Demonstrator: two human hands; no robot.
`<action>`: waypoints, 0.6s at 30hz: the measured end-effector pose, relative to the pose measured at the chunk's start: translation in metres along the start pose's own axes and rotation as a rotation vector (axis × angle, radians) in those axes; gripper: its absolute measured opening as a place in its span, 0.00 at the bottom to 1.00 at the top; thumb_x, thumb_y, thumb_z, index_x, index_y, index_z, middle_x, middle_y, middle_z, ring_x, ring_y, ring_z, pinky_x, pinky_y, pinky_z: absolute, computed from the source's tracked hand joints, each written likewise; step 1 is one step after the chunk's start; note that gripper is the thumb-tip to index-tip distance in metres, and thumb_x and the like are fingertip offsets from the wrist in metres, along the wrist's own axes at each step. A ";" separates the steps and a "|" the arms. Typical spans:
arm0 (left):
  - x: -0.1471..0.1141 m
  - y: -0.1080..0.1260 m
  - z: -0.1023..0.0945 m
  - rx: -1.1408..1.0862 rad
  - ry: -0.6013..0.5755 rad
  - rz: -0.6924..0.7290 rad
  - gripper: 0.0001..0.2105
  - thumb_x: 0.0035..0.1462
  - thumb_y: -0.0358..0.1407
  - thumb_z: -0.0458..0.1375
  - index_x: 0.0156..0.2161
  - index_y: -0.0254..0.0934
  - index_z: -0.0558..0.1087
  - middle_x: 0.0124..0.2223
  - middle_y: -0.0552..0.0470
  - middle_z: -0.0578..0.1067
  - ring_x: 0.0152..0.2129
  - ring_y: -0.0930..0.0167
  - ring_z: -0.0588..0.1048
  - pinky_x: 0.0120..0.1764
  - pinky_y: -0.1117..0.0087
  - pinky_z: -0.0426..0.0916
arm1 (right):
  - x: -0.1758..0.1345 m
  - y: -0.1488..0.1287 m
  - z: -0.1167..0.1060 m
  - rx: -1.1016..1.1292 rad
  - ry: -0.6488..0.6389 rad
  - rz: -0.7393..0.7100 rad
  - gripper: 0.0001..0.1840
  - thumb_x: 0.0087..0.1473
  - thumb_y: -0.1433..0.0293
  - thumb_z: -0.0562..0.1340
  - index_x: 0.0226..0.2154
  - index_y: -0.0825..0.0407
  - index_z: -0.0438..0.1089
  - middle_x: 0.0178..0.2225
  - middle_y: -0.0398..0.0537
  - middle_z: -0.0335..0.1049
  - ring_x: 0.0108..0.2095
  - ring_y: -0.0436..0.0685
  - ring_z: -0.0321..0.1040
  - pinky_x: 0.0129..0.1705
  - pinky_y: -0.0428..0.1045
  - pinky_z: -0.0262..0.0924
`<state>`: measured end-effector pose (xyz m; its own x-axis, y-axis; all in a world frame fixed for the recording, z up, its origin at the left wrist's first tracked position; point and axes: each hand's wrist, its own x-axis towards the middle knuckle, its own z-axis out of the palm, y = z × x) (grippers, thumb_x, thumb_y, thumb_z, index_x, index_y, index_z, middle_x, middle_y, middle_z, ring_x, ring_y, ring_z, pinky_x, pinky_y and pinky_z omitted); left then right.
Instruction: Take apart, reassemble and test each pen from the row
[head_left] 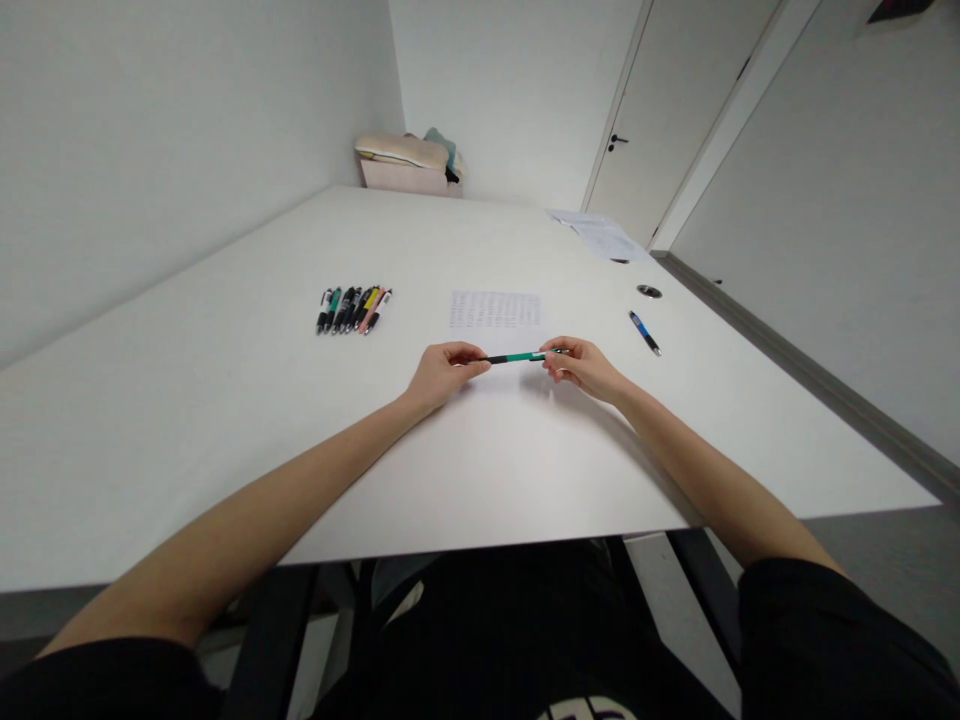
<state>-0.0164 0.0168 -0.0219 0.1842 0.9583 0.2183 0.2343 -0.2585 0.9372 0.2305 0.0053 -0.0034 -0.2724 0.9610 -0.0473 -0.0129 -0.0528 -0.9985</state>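
Observation:
A green pen (517, 357) with a black grip is held level between my two hands, just over the table. My left hand (446, 373) pinches its black grip end, fingertips and thumb closed on it. At the clip end, my right hand (581, 367) has its thumb and fingers closed round the pen, hiding its tip. Right behind the pen a sheet of printed paper (495, 310) lies flat on the white table (420, 470).
Several pens (352, 311) lie side by side at the left. A blue pen (645, 333) lies alone at the right, near a round cable hole (649, 291). More papers (604, 237) sit at the far right edge. Beyond the far edge is a box with cloth (405, 165).

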 end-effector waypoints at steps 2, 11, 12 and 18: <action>0.001 -0.001 0.000 0.001 0.007 0.019 0.13 0.40 0.40 0.65 0.31 0.35 0.76 0.32 0.50 0.77 0.29 0.70 0.74 0.35 0.69 0.68 | -0.001 0.000 0.003 -0.002 0.047 0.016 0.17 0.39 0.62 0.68 0.30 0.54 0.69 0.23 0.42 0.68 0.23 0.45 0.64 0.27 0.43 0.62; 0.000 0.001 -0.002 -0.034 0.020 0.058 0.13 0.43 0.39 0.64 0.36 0.34 0.76 0.36 0.48 0.78 0.33 0.69 0.75 0.40 0.68 0.68 | -0.006 0.004 -0.002 -0.048 0.120 -0.029 0.19 0.34 0.63 0.71 0.30 0.54 0.70 0.27 0.45 0.72 0.27 0.47 0.69 0.31 0.44 0.66; 0.000 0.001 -0.002 -0.037 0.017 0.062 0.13 0.43 0.38 0.64 0.36 0.34 0.76 0.36 0.48 0.77 0.33 0.70 0.75 0.40 0.68 0.69 | -0.006 0.004 -0.002 -0.049 0.127 -0.041 0.19 0.33 0.63 0.71 0.29 0.54 0.70 0.26 0.45 0.72 0.27 0.48 0.69 0.32 0.45 0.66; 0.000 -0.003 -0.004 -0.034 0.017 0.084 0.12 0.43 0.38 0.64 0.35 0.34 0.76 0.35 0.48 0.77 0.32 0.70 0.74 0.40 0.68 0.69 | -0.005 0.009 0.001 -0.057 0.130 -0.133 0.19 0.34 0.62 0.71 0.30 0.54 0.70 0.26 0.44 0.73 0.27 0.48 0.70 0.33 0.47 0.68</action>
<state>-0.0208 0.0181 -0.0234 0.1856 0.9356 0.3004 0.1863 -0.3336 0.9241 0.2307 -0.0004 -0.0120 -0.1450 0.9857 0.0856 0.0155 0.0887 -0.9959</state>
